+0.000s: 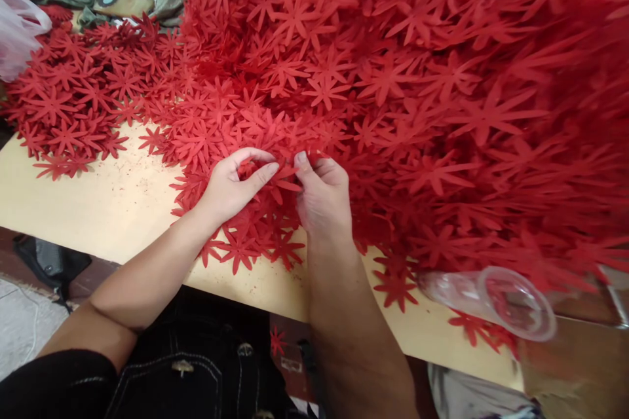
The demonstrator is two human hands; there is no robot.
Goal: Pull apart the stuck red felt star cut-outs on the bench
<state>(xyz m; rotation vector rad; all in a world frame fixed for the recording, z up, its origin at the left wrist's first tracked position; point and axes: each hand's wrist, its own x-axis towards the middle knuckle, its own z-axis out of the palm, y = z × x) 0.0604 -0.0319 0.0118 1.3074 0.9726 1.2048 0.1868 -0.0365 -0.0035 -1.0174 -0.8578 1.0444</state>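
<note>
Both hands meet over a heap of red flower-shaped cutouts with narrow petals (211,118). My left hand (236,183) is curled, its thumb and forefinger closed at the edge of a red flower cutout (285,182). Close on the right, my right hand (324,193) pinches the same cutout between thumb and bent forefinger. The remaining fingers of both hands are partly hidden. More cutouts lie directly beneath the hands, spread over the pale tabletop (142,209).
A much taller mass of red cutouts (417,78) rises at the right and back. A clear plastic cup (515,304) lies on its side at the front right, near brown cardboard (574,366). A translucent bag (19,26) is at far left; a black bag (52,262) sits below the table edge.
</note>
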